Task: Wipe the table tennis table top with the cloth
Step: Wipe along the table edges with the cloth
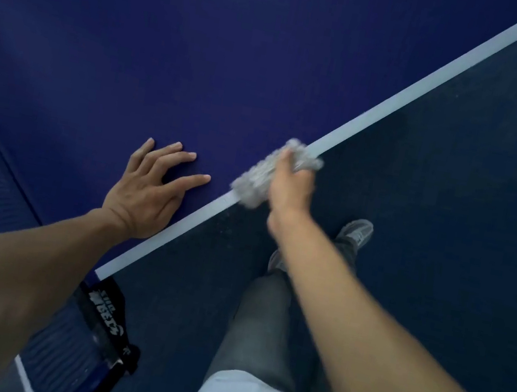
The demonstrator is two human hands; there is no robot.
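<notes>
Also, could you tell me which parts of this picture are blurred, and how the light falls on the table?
Head view: the right hand and the cloth it grips are smeared by motion blur. The left hand, resting on the table top, is fairly sharp. The light is dim and even, with a soft shadow under the left hand's fingers and no glare.

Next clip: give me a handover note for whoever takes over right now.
Left hand: open, fingers spread, pressed on the blue table top near its edge.
Right hand: grips the grey cloth, which sits on the white edge line.
Done: cannot tell; no wiped patch stands out.
Left: probably safest to treat the whole top as unwiped.
</notes>
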